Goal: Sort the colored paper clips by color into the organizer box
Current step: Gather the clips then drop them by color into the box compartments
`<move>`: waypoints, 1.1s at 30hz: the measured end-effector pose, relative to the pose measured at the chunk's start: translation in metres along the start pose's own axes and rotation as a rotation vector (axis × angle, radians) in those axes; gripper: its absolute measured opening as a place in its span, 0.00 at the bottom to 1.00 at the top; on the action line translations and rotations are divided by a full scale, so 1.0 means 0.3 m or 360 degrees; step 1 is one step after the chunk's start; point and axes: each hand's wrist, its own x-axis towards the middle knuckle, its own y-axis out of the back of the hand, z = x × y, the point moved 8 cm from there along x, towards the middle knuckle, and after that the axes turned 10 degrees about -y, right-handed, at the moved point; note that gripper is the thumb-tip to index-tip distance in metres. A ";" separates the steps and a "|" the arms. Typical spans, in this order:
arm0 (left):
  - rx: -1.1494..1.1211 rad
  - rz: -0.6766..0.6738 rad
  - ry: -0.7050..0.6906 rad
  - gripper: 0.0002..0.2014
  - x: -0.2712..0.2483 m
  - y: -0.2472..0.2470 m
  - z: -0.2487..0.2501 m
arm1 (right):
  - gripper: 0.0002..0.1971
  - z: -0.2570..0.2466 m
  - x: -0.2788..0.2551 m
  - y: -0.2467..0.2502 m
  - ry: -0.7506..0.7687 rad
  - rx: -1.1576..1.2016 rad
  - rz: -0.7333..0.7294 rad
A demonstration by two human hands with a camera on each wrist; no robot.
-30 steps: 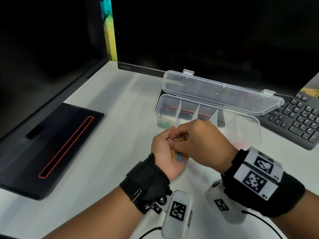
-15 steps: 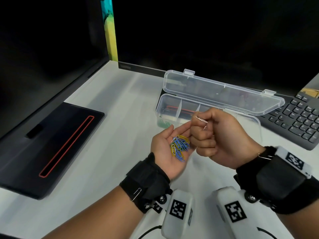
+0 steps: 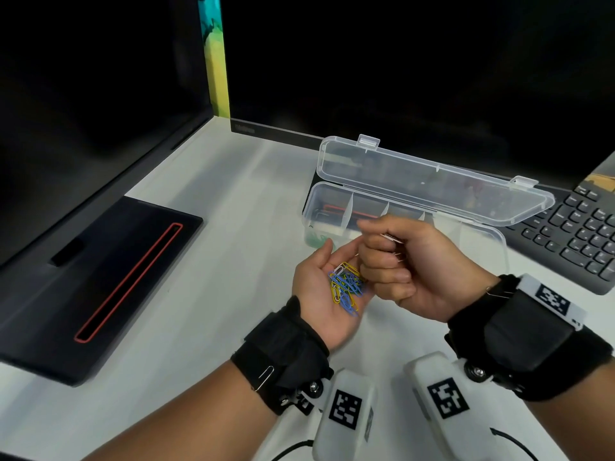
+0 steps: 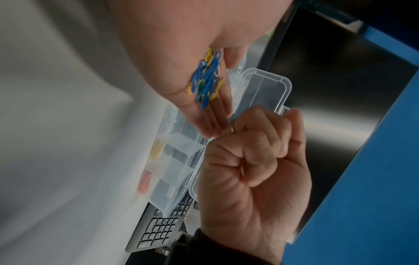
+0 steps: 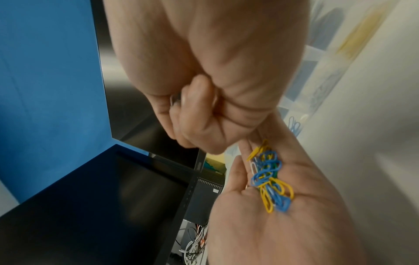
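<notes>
My left hand [image 3: 321,287] lies palm up with straight fingers, carrying a heap of blue, yellow and white paper clips [image 3: 346,287] [image 4: 207,82] [image 5: 269,179]. Just to its right, my right hand [image 3: 386,257] is curled into a fist and grips white paper clips [image 3: 392,240] whose ends stick out above the fingers. Behind both hands stands the clear organizer box [image 3: 482,237] with its lid [image 3: 429,181] open. In the left wrist view its compartments hold white clips [image 4: 169,122], yellow clips [image 4: 156,150] and red clips [image 4: 145,181]; green clips [image 3: 316,239] lie in the leftmost one.
A black keyboard [image 3: 579,231] lies at the right, close behind the box. A dark monitor [image 3: 399,61] stands at the back and a black monitor base with a red slot [image 3: 100,281] lies at the left. The white desk [image 3: 199,344] spreads in front.
My right hand lifted off the left palm with white clips and turned palm-side up. It then stayed beside the left fingers. The left hand barely moved.
</notes>
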 end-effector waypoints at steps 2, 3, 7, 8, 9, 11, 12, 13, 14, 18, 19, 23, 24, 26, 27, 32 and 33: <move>0.0018 -0.0019 -0.0011 0.30 0.005 0.003 -0.005 | 0.16 0.005 0.005 -0.008 -0.0015 -0.0005 -0.0052; 0.0015 -0.0026 -0.0014 0.31 0.006 0.003 -0.007 | 0.15 0.006 0.006 -0.008 -0.0016 -0.0018 -0.0061; 0.0005 -0.0058 -0.0034 0.30 0.005 -0.007 -0.008 | 0.16 -0.021 0.000 0.000 0.0056 -0.0228 0.0093; -0.0008 -0.0066 -0.0032 0.30 0.004 -0.012 -0.008 | 0.18 -0.040 -0.004 0.009 0.0125 -0.0432 0.0228; -0.0016 -0.0068 -0.0029 0.31 0.001 -0.017 -0.007 | 0.18 -0.063 -0.012 0.011 0.0214 -0.0731 0.0384; -0.0021 -0.0061 -0.0013 0.30 -0.004 -0.020 -0.011 | 0.15 -0.108 -0.029 -0.006 0.0408 -0.1505 0.0693; -0.0020 -0.0065 -0.0006 0.29 -0.007 -0.024 -0.012 | 0.11 -0.124 -0.034 -0.016 0.0498 -0.1903 0.0825; -0.0006 -0.0060 -0.0001 0.28 -0.012 -0.025 -0.013 | 0.08 -0.129 -0.036 -0.030 0.0541 -0.2230 0.0909; 0.0011 -0.0041 0.0006 0.27 -0.016 -0.022 -0.013 | 0.06 -0.128 -0.036 -0.040 0.0544 -0.2439 0.0948; 0.0046 0.0075 0.0041 0.23 -0.024 -0.007 -0.014 | 0.09 -0.109 -0.029 -0.066 0.0500 -0.2765 0.0966; 0.0047 0.0093 0.0049 0.24 -0.023 -0.002 -0.016 | 0.10 -0.104 -0.028 -0.072 0.0508 -0.2824 0.0979; 0.0078 0.0090 0.0105 0.26 -0.024 0.006 -0.022 | 0.12 -0.088 -0.027 -0.100 0.0526 -0.3043 0.1059; 0.0089 0.0093 0.0110 0.25 -0.025 0.007 -0.022 | 0.11 -0.082 -0.030 -0.108 0.0543 -0.3119 0.1083; 0.0107 0.0084 0.0116 0.24 -0.026 0.008 -0.022 | 0.10 -0.071 -0.036 -0.124 0.0566 -0.3253 0.1119; 0.0109 0.0075 0.0121 0.24 -0.025 0.008 -0.023 | 0.09 -0.067 -0.038 -0.132 0.0578 -0.3296 0.1123; 0.0083 0.0008 0.0096 0.30 -0.019 -0.004 -0.015 | 0.07 -0.088 -0.039 -0.097 0.0604 -0.2943 0.1069; 0.0059 -0.0012 0.0081 0.31 -0.019 -0.010 -0.011 | 0.07 -0.098 -0.043 -0.081 0.0607 -0.2767 0.1052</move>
